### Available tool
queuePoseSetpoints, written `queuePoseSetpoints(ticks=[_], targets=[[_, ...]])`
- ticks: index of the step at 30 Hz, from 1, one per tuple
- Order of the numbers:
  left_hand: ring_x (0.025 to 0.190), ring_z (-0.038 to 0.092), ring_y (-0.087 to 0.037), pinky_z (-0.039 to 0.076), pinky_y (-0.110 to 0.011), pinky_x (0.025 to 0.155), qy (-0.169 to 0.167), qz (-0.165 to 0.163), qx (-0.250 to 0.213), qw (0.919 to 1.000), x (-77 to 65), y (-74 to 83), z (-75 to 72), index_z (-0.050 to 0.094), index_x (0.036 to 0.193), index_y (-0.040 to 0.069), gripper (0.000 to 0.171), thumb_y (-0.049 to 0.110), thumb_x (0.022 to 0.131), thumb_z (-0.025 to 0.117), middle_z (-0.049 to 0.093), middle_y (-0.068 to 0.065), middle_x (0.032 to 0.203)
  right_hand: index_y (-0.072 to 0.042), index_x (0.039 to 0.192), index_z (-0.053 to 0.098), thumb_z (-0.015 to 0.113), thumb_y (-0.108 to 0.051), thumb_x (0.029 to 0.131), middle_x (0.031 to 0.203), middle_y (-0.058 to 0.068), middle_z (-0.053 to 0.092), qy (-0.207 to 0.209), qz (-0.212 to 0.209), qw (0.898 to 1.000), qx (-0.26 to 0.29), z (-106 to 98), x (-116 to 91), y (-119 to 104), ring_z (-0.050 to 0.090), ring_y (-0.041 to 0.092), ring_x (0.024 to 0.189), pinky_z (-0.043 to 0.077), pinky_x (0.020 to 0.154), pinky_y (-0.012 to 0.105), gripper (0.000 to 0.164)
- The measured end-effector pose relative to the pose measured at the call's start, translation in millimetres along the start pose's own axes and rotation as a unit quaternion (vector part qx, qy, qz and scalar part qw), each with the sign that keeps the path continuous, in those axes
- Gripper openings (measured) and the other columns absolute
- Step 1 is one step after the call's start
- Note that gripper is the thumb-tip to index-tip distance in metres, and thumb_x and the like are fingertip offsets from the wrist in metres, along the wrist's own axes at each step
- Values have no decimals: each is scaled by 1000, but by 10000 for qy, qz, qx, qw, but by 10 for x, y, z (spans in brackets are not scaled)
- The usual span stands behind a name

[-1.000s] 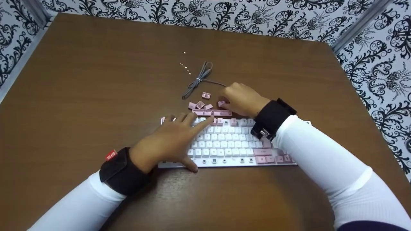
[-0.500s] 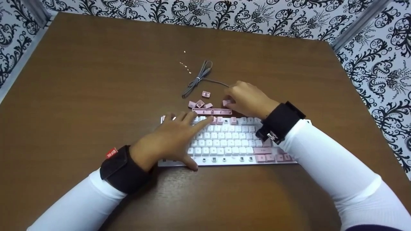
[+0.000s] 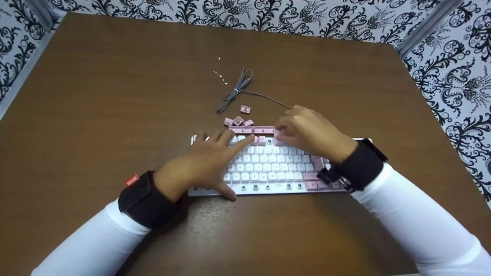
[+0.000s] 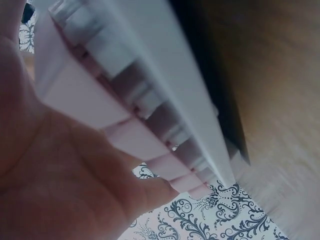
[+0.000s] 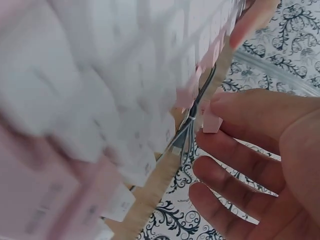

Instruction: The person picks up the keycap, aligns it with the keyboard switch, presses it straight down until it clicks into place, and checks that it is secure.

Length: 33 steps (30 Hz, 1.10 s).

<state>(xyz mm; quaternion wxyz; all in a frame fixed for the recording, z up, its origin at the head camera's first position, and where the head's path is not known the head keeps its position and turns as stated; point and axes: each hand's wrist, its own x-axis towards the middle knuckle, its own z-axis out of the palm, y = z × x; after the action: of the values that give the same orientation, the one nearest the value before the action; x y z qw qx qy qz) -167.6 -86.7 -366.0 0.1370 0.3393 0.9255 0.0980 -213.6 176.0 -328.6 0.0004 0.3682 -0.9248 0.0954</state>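
Observation:
A white keyboard point(image 3: 268, 167) with white and pink keys lies on the brown table; bare switches show along its front row. My left hand point(image 3: 203, 165) rests spread over the keyboard's left end, thumb at the front edge, hiding the keys beneath. In the left wrist view, pink keys point(image 4: 145, 142) lie against its palm. My right hand point(image 3: 312, 132) is above the back row, pinching a small pink keycap point(image 5: 212, 122) between thumb and index finger; its other fingers are loosely bent. Behind the keyboard lies a long pink spacebar keycap point(image 3: 249, 130).
Several small pink keycaps point(image 3: 238, 121) lie behind the spacebar keycap, with one pink keycap point(image 3: 245, 109) farther back. A tied grey cable point(image 3: 234, 94) runs toward the right hand. Small pale specks point(image 3: 220, 76) lie left of the cable. Patterned wallpaper point(image 3: 284, 15) surrounds the table.
My right hand has moved right and nearer, bringing the pinched keycap from behind the keyboard to its back row. The left hand stays where it was.

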Motion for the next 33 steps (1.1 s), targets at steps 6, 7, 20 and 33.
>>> queuePoseSetpoints(ticks=[6,7,20,33], targets=[[145,31,-43,25,-71,111,-157,-116,-162,9997,13,-10,14,9,161,32,134,68,58,86,29,-19,157,-8,95,76,76,-16,87,90,6,70,268,-166,9994,-169,45,-174,-75,60,23,86,52,75,37,11],[145,31,-44,25,-71,111,-170,-125,-155,9997,13,-11,12,8,161,33,134,68,58,86,28,-18,157,-8,95,76,76,-15,87,90,6,70,321,-178,9992,-179,47,-201,-87,59,23,86,52,74,36,11],[145,30,-42,25,-70,111,-183,-133,-119,9997,1,-1,-9,7,161,33,134,68,59,85,27,-17,158,-6,92,76,77,-15,86,87,5,69,561,-290,9979,-124,135,-536,-199,57,20,82,50,69,32,11],[142,34,-42,29,-68,109,-45,-15,-42,10000,8,-1,9,11,161,30,133,68,58,86,32,-18,154,-7,88,75,79,-13,84,82,3,68,778,-456,9959,-24,213,-789,-238,59,17,77,51,68,32,8]])
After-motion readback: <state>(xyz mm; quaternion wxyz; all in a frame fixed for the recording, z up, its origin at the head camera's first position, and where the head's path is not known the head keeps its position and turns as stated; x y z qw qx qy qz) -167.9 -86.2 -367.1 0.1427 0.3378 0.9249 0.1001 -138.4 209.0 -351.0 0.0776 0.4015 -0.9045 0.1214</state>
